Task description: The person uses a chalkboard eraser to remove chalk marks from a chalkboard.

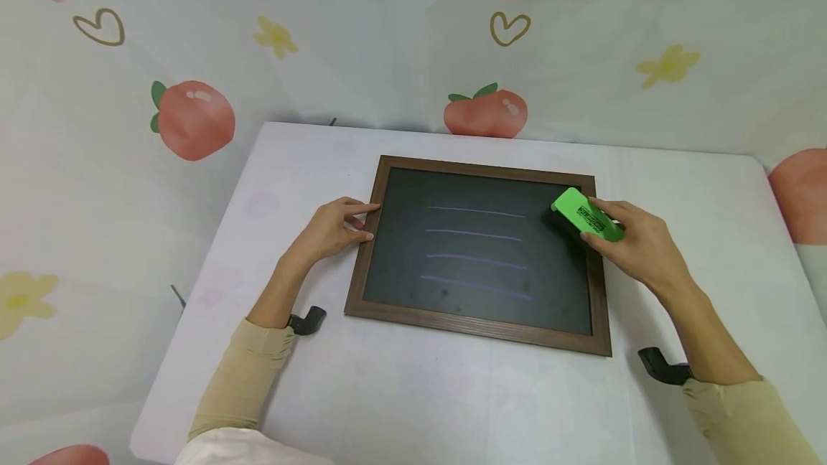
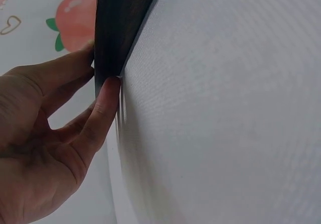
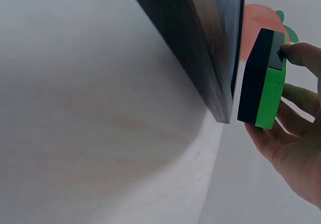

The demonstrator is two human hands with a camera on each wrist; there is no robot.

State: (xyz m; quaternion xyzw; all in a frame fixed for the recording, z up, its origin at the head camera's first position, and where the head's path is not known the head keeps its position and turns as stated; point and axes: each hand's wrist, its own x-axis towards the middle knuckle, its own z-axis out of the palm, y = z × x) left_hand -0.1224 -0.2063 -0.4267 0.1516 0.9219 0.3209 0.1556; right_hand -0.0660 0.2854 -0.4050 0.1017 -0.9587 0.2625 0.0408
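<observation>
A blackboard (image 1: 478, 271) with a brown wooden frame lies on the white table, with several thin purple lines drawn across its middle. At its left edge, my left hand (image 1: 334, 227) holds the frame (image 2: 113, 33), thumb low on the outer side and fingertips at the top. My right hand (image 1: 636, 239) grips a green board eraser (image 1: 586, 214) between thumb and fingers. The eraser is tilted over the board's upper right part. In the right wrist view, its dark pad (image 3: 252, 83) faces the board, with a gap between pad and frame.
The white table (image 1: 413, 393) extends around the board on all sides. Behind it hangs a pale cloth (image 1: 388, 56) printed with peaches, flowers, hearts and lettering. Black curved wrist mounts stick out at the left wrist (image 1: 309, 321) and the right wrist (image 1: 662, 367).
</observation>
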